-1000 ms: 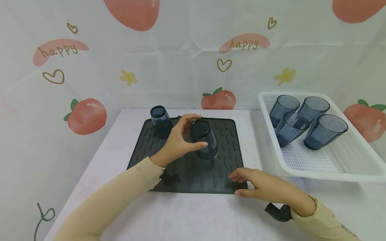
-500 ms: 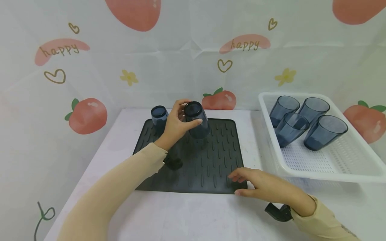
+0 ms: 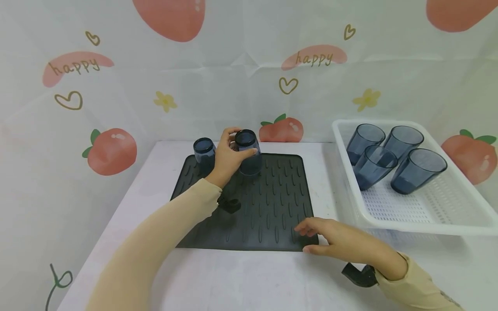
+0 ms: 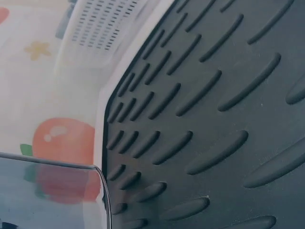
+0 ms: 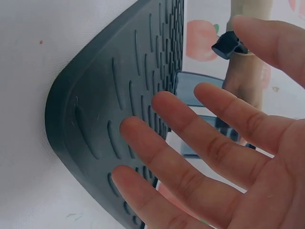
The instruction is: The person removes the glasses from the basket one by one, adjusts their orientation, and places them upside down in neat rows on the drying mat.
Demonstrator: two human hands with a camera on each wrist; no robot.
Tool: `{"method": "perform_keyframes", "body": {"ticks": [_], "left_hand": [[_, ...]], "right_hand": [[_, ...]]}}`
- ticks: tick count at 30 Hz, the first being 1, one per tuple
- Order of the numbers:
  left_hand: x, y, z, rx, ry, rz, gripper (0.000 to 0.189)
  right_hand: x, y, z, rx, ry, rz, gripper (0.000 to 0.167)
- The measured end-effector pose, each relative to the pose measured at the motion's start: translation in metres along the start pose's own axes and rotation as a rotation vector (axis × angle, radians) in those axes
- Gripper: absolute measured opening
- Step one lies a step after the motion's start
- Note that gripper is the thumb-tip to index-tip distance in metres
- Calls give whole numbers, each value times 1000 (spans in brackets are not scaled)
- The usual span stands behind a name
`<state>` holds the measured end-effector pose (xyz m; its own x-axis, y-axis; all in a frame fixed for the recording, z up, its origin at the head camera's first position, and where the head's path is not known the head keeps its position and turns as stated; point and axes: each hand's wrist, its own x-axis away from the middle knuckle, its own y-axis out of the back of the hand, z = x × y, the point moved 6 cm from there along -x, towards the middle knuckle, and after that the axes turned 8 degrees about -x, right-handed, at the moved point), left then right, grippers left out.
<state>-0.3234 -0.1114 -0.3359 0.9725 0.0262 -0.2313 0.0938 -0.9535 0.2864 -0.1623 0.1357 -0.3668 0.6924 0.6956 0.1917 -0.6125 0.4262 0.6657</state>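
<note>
My left hand [image 3: 227, 159] grips a blue-tinted drinking glass [image 3: 251, 165], upside down, over the back of the black ridged drying mat [image 3: 276, 203]. Part of this glass, rim toward the mat, shows in the left wrist view's lower left corner. Just left of that hand, a second upturned glass [image 3: 204, 151] stands on the mat, partly hidden by the hand. My right hand [image 3: 330, 236] holds nothing and hovers by the mat's front right corner. Its fingers [image 5: 157, 148] are spread and loosely bent in the right wrist view.
A white perforated plastic basket [image 3: 412, 229] stands on the right of the white table [image 3: 253, 280]. Several blue glasses [image 3: 418, 170] lean mouth-up in its back left part. A patterned white sheet [image 3: 221, 77] rises behind the table.
My left hand has carried the upside-down glass back and to the left, from the mat's middle to its back edge near the other glass. The right hand has stayed in place.
</note>
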Motion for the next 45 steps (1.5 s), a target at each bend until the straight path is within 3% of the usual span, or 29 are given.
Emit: {"method": "perform_keyframes", "body": {"ticks": [7, 21, 32, 45], "left_hand": [[1, -4, 15, -76, 62, -6, 69], [2, -7, 25, -78, 89, -11, 70], [2, -7, 29, -130, 39, 21, 70], [4, -9, 33, -129, 14, 54, 71]], "right_hand": [[0, 0, 1, 4, 11, -3, 47], [0, -1, 1, 16, 24, -13, 48], [-3, -1, 3, -8, -9, 10, 48], [-4, -3, 6, -5, -23, 23, 47]]}}
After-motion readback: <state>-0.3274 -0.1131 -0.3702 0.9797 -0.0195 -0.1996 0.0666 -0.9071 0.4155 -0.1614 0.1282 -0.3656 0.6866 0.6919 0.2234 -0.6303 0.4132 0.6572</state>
